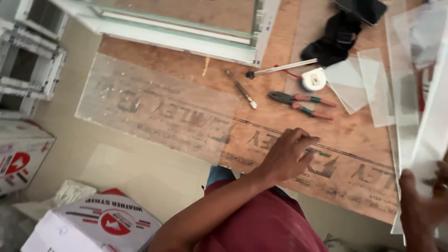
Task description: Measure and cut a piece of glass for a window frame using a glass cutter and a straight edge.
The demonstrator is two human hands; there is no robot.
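Observation:
My left hand (pixel 288 156) rests palm down on the plywood table (pixel 196 70), fingers slightly spread, holding nothing. It lies at the right end of a large frosted glass pane (pixel 154 105) that lies flat on the board and overhangs its near edge. My right hand (pixel 420 210), at the bottom right, grips the lower end of long clear glass strips (pixel 422 135) that reach up along the right side.
Red-handled pliers (pixel 301 100), a tape measure (pixel 313 79), a thin cutter tool (pixel 240 88), a metal rod tool (pixel 282 68), a black cloth (pixel 333 39) and glass offcuts (pixel 357 84) lie on the table. A white window frame (pixel 186 39) lies at the back. Cardboard boxes (pixel 102 219) stand on the floor.

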